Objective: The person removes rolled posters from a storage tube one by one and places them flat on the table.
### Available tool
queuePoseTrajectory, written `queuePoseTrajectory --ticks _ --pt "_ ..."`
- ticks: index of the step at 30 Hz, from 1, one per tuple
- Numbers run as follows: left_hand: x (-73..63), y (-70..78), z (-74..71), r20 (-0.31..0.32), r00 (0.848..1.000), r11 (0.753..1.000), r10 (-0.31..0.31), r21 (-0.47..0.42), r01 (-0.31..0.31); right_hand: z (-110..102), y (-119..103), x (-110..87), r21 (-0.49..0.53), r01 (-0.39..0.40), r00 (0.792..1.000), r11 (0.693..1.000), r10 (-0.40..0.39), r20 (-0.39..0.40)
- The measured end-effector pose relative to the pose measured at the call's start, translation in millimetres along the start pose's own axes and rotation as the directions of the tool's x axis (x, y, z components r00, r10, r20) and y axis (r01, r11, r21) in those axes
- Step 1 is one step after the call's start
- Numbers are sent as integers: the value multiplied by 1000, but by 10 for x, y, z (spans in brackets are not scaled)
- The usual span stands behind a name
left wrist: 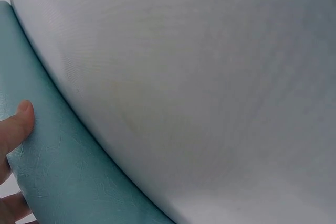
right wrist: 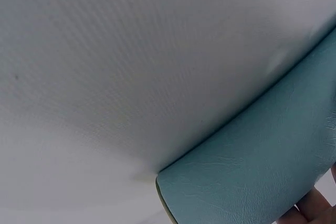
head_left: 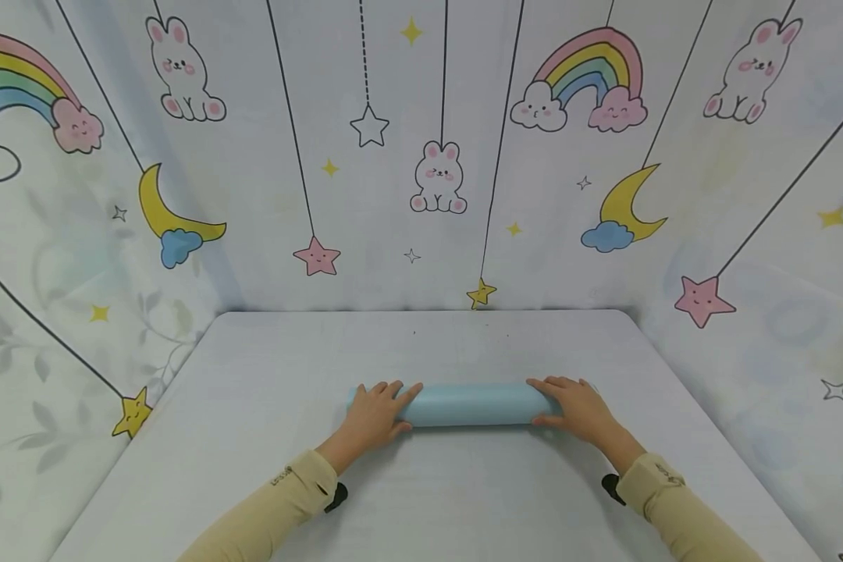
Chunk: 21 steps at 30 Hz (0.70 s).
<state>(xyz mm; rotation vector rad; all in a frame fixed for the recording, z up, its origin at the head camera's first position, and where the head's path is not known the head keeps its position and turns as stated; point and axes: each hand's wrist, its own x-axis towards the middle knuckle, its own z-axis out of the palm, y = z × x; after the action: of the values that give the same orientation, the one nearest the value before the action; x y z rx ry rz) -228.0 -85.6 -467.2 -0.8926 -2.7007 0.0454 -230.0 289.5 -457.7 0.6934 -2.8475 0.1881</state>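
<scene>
A light blue rolled-up mat (head_left: 474, 406) with a creased, leather-like surface lies crosswise on the white table. My left hand (head_left: 375, 414) grips it near its left end, thumb on the near side and fingers over the top. Near the other end my right hand (head_left: 579, 407) holds it in the same way. In the left wrist view the left thumb (left wrist: 18, 124) lies on the blue surface. The right wrist view has the roll (right wrist: 262, 150) with a thin yellowish edge at its end, and right-hand fingertips (right wrist: 312, 208) at its lower side.
The white table (head_left: 464, 499) reaches back to a wall covering (head_left: 393, 211) printed with rabbits, moons, stars and rainbows. More printed covering stands along both sides. Beige sleeves (head_left: 274, 499) cover both forearms, with a dark wrist device (head_left: 337, 497) below the left cuff.
</scene>
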Motion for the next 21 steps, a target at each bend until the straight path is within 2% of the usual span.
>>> queuePoseTrajectory --ticks 11,21 --pt "4 6 -75 35 999 1000 -4 -22 5 -11 -18 -12 40 -3 1000 999 3 -6" --pt "11 -15 -78 78 997 1000 3 -24 -2 12 8 -7 41 -13 1000 999 12 7"
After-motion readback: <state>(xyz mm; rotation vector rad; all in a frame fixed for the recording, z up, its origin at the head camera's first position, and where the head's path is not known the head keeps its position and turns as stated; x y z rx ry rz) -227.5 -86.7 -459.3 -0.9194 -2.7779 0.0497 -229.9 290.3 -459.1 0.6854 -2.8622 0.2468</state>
